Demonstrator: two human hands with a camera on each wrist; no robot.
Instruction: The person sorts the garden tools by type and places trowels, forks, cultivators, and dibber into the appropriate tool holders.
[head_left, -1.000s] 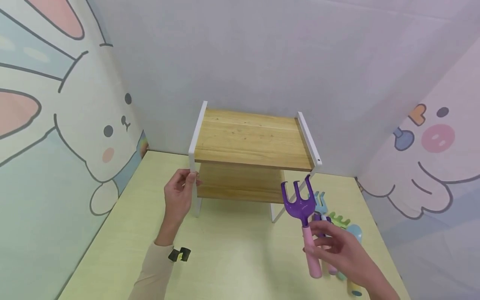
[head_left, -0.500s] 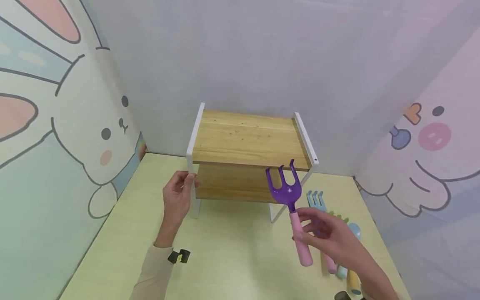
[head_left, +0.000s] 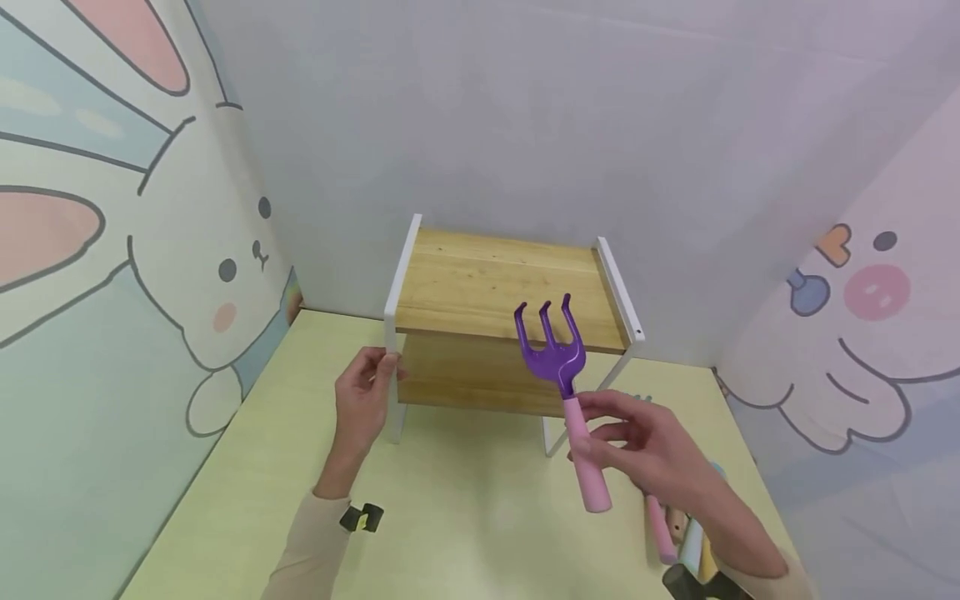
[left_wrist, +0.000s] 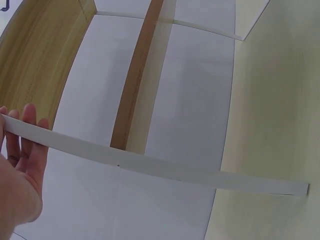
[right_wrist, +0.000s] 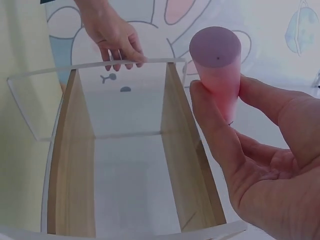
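A toy hand rake with purple prongs and a pink handle (head_left: pixel 587 458) is pinched by my right hand (head_left: pixel 648 446), prongs pointing up and away. In the head view its prongs overlap the front of the top board of a two-tier wooden shelf (head_left: pixel 495 279) with white side frames. My left hand (head_left: pixel 363 396) grips the shelf's left front upright, fingers round the white bar (left_wrist: pixel 150 165) in the left wrist view. The right wrist view shows the handle's pink end (right_wrist: pixel 217 55) between thumb and fingers; the prongs are hidden there.
Several toy garden tools lie on the pale yellow table at the right, partly behind my right arm, among them a pink handle (head_left: pixel 660 529) and a light blue handle (head_left: pixel 692 546). A grey wall cloth (head_left: pixel 510 117) rises behind the shelf, with cartoon-printed cloths at both sides.
My right hand has carried the hand rake left and up, from beside the shelf's right leg to in front of the top board. The left hand keeps its grip on the upright.
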